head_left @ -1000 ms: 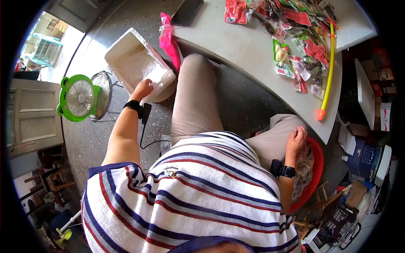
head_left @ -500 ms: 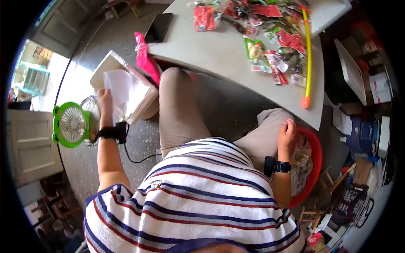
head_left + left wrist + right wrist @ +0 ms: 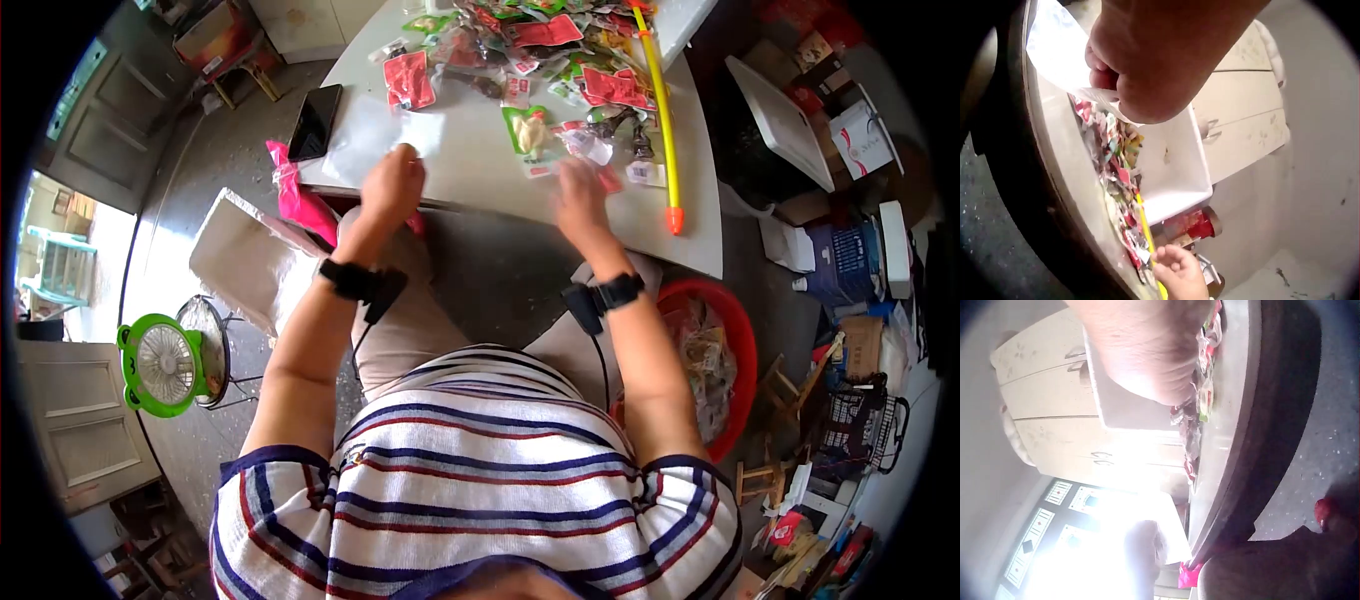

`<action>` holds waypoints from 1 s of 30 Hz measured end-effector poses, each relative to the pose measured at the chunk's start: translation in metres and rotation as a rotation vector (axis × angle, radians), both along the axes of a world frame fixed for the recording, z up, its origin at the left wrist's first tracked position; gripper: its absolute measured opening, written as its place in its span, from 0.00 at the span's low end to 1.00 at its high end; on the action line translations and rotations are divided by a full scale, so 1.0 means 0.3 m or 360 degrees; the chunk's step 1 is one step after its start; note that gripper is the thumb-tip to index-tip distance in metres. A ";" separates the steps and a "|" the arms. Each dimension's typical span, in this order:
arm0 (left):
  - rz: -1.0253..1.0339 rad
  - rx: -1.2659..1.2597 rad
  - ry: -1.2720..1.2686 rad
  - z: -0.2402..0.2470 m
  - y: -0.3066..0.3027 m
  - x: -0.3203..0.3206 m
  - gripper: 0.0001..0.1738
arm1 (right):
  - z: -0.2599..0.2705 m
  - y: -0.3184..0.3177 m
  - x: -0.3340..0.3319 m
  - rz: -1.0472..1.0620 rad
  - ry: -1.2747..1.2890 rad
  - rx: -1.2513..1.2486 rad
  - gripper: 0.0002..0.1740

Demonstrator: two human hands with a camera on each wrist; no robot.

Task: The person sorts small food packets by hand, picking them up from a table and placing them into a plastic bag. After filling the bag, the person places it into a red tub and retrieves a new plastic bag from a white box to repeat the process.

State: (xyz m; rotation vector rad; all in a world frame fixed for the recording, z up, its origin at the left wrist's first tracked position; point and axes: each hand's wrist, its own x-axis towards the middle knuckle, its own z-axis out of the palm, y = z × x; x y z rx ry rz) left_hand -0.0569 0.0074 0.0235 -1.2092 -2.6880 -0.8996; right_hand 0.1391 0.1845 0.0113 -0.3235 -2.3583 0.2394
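Observation:
My left hand (image 3: 392,190) grips a clear plastic bag (image 3: 375,140), which spreads over the near left of the table. In the left wrist view the bag (image 3: 1060,47) hangs pale from the curled fingers. My right hand (image 3: 582,205), blurred in the head view, is over the table's front edge beside the small snack packets (image 3: 530,132). Seen from the left wrist, the right hand (image 3: 1180,270) has loosely bent fingers with nothing between them. Red, green and clear packets lie heaped farther back on the white table (image 3: 470,180).
A yellow stick (image 3: 660,120) with orange ends lies right of the packets. A black phone (image 3: 315,122) and a pink bag (image 3: 295,200) are at the table's left. A foam box (image 3: 240,250) stands left, a red basin (image 3: 740,370) right, and a green fan (image 3: 165,365) farther left.
My left hand has lifted the plastic bag out of the foam box and carried it right, over the table. My right hand has risen from beside the thigh to the packets.

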 end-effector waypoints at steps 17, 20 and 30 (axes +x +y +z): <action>-0.0245 -0.0560 -0.0278 -0.021 0.098 0.069 0.15 | 0.045 0.052 -0.073 -0.0068 0.0314 -0.0950 0.10; -0.0268 -0.0430 -0.0362 -0.032 0.124 0.067 0.16 | 0.084 -0.011 -0.030 0.0341 0.0859 -0.1963 0.12; -0.0359 -0.0076 -0.0487 -0.048 0.191 0.114 0.20 | 0.077 -0.083 0.018 0.0625 0.0761 -0.2287 0.15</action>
